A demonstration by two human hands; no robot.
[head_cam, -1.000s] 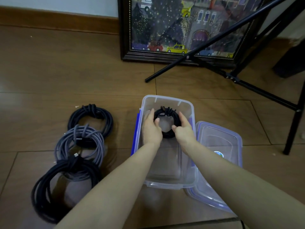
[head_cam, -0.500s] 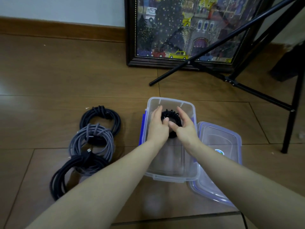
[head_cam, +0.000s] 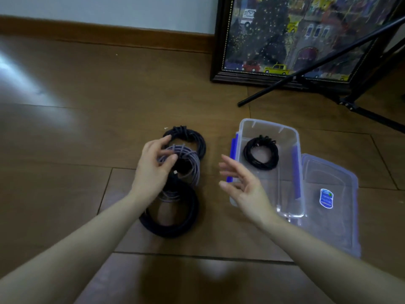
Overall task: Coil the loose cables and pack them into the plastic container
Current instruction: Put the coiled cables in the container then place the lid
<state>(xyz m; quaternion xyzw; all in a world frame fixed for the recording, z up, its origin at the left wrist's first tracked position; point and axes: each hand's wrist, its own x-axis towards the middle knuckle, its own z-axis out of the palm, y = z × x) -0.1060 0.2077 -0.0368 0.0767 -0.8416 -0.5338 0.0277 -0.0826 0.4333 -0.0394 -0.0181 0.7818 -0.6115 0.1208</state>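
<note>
One black coil (head_cam: 260, 153) is now lying in the container (head_cam: 287, 132), released. Left hand (head_cam: 153, 167) is pinching the grey coil (head_cam: 190, 163) on the floor; right hand (head_cam: 243, 183) is hovering wide, empty. Three coils are waiting.

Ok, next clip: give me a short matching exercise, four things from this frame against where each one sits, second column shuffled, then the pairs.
Things
1. small black coil
2. grey coil
3. lid
4. right hand

Places
A. on the floor, against the container's right side
B. in the air between the floor coils and the container, holding nothing
C. inside the container, at its far end
D. on the floor, overlapping two black coils, with the left hand on it

Pairs: 1-C, 2-D, 3-A, 4-B
</note>
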